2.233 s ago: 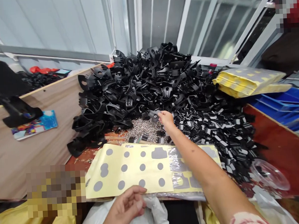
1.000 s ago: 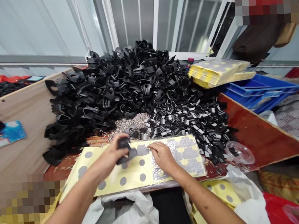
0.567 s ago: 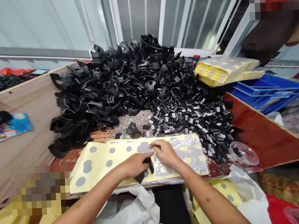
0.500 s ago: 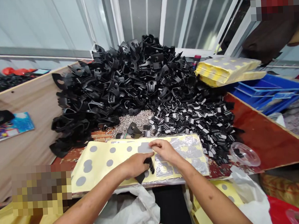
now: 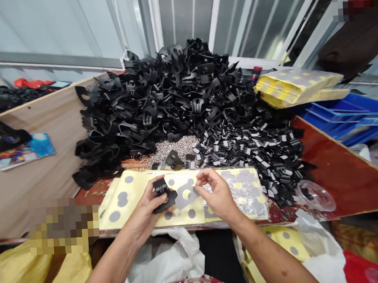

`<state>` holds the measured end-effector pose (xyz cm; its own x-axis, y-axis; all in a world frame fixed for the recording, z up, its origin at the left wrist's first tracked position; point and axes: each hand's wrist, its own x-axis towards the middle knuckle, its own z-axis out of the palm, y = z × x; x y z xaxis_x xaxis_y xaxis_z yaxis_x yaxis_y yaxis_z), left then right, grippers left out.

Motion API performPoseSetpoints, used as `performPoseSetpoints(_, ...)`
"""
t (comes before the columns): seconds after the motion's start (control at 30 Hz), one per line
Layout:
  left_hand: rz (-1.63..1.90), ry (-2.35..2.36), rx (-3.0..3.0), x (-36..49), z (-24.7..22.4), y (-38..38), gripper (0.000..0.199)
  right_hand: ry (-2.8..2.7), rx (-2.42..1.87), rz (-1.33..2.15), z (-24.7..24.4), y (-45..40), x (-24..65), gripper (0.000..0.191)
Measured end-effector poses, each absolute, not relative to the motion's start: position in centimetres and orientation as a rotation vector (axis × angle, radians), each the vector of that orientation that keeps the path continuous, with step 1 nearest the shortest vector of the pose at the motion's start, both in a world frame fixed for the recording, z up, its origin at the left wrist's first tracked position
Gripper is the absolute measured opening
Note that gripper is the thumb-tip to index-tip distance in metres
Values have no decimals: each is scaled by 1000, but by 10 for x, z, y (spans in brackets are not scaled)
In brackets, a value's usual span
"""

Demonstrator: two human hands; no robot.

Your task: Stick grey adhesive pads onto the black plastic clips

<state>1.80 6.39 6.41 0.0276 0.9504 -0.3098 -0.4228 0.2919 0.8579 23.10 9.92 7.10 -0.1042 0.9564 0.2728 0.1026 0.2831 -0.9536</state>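
My left hand (image 5: 147,208) is closed round a black plastic bracket-like part (image 5: 162,198), holding it above the yellow backing sheet (image 5: 135,194). A grey sticker (image 5: 181,197) with a round hole hangs by its edge from the pinched thumb and fingers of my right hand (image 5: 216,195). Sticker and black part are close together; I cannot tell whether they touch. Grey dots are left on the bared part of the sheet. At its right end, grey stickers (image 5: 242,198) lie under or beside shiny film.
Behind the sheet rises a big heap of black plastic parts (image 5: 155,97). Small metal pieces (image 5: 181,146) and small black clips (image 5: 240,151) lie before it. A clear plastic bowl (image 5: 317,196), a blue crate (image 5: 352,116) and a stack of yellow sheets (image 5: 300,85) are at the right.
The grey sticker has come off the sheet and is now between my right fingers. My left hand has moved left and turned the black part upward.
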Motion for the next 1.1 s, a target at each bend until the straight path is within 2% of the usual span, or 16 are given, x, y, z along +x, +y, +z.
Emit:
performPoseSetpoints(0.23, 1245, 776, 453, 26, 58, 45, 48, -1479, -1037, 1153, 47, 82, 201, 17)
performPoseSetpoints(0.57, 1281, 704, 433, 25, 57, 44, 41, -1491, -1039, 1076, 35, 86, 188, 15)
performPoseSetpoints(0.97, 1265, 667, 416, 24, 55, 44, 41, -1570, -1042, 973, 36, 84, 188, 11)
performPoseSetpoints(1.1, 1264, 679, 469, 26, 58, 41, 53, -1628, -1061, 894, 42, 80, 187, 11)
